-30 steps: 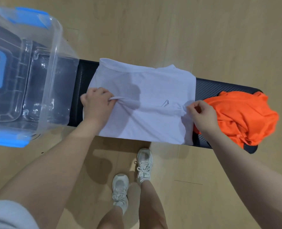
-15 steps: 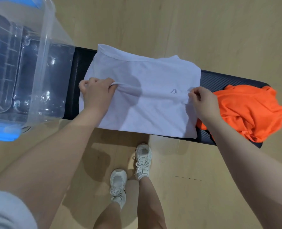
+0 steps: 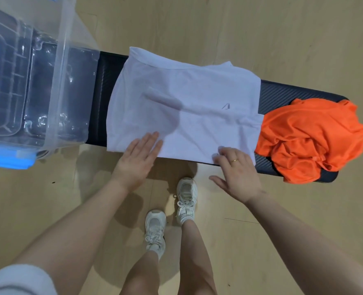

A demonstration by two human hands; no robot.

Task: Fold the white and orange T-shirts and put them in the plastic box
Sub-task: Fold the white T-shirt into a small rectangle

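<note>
The white T-shirt (image 3: 185, 107) lies folded into a flat rectangle on the black bench (image 3: 282, 92). My left hand (image 3: 137, 161) is flat with straight fingers, its fingertips resting on the shirt's near edge. At the near right corner of the shirt my right hand (image 3: 237, 172) rests with spread fingers, the fingertips slightly bent on the cloth. The orange T-shirt (image 3: 310, 137) sits crumpled on the bench's right end, touching the white one. The clear plastic box (image 3: 63, 81) with blue handles stands on the bench's left end.
A wooden floor (image 3: 219, 24) surrounds the bench. My two feet in white sneakers (image 3: 172, 211) stand close to the bench's near side, between my arms.
Both hands let go of the pinched fold in the shirt's middle and moved back to its near edge, now lying flat. The shirt lies smoother.
</note>
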